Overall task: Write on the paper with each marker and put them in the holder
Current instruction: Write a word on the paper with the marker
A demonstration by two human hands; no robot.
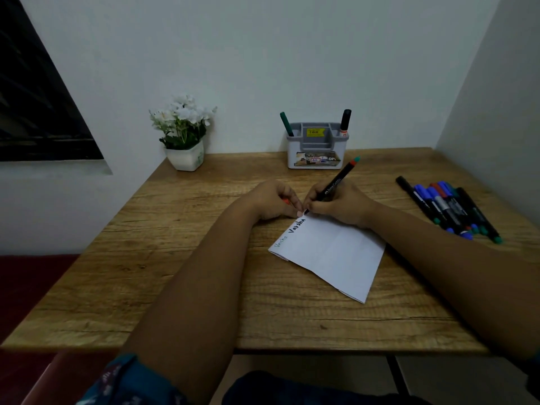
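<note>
step in hand, as judged: writing with a third marker, since two markers already stand in the holder (pixel 317 147) at the back of the bench (pixel 175 287) and two words, one faint and one bold black, sit along the upper left edge of the paper (pixel 330 252). the right hand (pixel 339 204) grips the black marker (pixel 331 185) with fingers curled round its lower barrel in a writing pinch; the tip meets the far corner of the paper, just past the bold word. the marker's long axis runs diagonally, tip down and toward the person at the left, tail end with its red and teal bands pointing up and away to the right, toward the holder. the left hand (pixel 274 201) rests at that same corner, fingers curled, with a small orange piece, probably the cap, pinched in them; whether it also pins the sheet cannot be told. the paper lies near the middle of the bench, turned at an angle. the remaining markers (pixel 450 210) lie in a loose pile at the right edge, well apart from the paper. next move, as judged: finish the mark, recap the marker, and stand it in a free compartment of the holder.
</note>
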